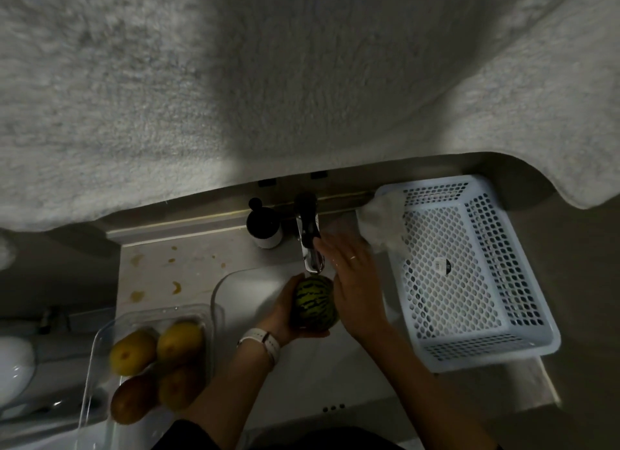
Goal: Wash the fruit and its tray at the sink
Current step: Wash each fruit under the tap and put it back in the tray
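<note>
One head-worn view, steeply down and close over the sink (268, 278), a fleecy hood edge (235, 97) overhead.

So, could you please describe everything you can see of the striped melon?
The melon is small and roundish, with a yellow-green rind crossed by dark jagged stripes. It is held over the sink, right below the tap spout. The left hand cups it from the left and beneath; the right hand lies flat along its right side. Whether water is running is unclear.
</note>
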A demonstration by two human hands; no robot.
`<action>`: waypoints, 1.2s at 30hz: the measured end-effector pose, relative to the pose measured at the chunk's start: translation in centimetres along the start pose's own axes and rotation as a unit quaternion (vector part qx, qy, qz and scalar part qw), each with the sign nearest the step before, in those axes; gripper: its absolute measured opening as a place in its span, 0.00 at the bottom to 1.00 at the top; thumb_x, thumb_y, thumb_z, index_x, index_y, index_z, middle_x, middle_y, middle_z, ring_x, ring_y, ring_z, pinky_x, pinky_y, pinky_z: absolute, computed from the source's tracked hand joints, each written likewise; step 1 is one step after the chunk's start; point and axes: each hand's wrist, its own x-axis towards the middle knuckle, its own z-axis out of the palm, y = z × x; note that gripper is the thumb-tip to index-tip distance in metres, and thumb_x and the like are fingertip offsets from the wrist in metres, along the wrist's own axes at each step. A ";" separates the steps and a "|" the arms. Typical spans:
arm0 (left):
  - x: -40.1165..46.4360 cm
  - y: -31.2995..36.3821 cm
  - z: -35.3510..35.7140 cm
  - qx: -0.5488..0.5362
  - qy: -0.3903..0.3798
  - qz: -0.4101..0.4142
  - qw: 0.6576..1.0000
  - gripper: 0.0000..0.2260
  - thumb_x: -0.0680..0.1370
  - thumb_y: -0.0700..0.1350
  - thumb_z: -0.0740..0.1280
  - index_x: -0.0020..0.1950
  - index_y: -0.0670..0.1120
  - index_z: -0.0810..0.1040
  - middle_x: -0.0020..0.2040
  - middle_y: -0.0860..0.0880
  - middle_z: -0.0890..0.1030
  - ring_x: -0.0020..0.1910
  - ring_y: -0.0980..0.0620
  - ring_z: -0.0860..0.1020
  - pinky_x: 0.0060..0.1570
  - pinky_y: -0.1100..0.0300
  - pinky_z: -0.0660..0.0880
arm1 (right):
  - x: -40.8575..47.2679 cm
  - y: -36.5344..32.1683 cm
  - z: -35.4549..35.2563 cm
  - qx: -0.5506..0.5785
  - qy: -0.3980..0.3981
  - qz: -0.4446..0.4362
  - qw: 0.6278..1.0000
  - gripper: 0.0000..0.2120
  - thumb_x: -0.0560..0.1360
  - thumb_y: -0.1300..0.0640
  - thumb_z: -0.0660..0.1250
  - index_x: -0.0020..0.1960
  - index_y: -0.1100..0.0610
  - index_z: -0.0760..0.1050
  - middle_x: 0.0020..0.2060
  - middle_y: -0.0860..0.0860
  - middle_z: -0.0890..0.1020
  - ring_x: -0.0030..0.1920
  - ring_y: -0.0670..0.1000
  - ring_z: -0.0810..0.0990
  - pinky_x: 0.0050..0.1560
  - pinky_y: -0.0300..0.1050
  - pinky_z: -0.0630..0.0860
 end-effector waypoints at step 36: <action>-6.2 -3.7 -2.3 -0.046 -0.110 0.105 0.987 0.25 0.75 0.59 0.67 0.65 0.45 0.79 0.62 0.38 0.80 0.57 0.38 0.81 0.46 0.46 0.80 | -7.3 -6.3 -2.1 0.099 -0.140 0.049 0.984 0.30 0.79 0.52 0.64 0.76 0.43 0.55 0.77 0.44 0.53 0.77 0.46 0.50 0.77 0.51 0.53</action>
